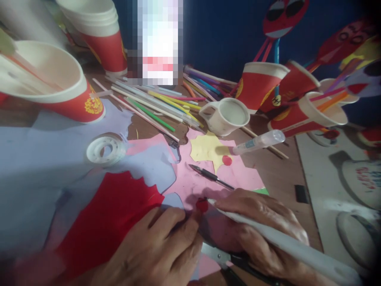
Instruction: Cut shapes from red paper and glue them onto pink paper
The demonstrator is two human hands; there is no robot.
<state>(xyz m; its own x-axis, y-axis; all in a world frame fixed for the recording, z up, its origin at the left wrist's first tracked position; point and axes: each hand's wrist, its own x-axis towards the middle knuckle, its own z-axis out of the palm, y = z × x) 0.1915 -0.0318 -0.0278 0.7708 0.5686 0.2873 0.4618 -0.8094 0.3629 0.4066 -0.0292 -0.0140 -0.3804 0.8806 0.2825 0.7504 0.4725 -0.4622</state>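
My right hand [268,226] is closed round a white marker pen [285,238], its dark tip touching a small red paper circle [202,205]. With curled fingers, my left hand [166,242] presses a fingertip against the near left edge of that circle, pinning it on pink paper [190,178]. Red paper [110,214] with a jagged cut edge lies left of my left hand. Scissors [217,254] lie between my hands, their handles partly hidden under the right one. A black pen [211,176] lies just beyond, near yellow paper [205,149] and a second red circle [227,160].
A white mug [228,115], a clear upright tube [258,141] and loose straws [160,103] stand or lie farther back. Red paper cups [253,87] are at both sides, some holding straws with paper faces. A tape roll [104,150] rests on blue paper [20,159].
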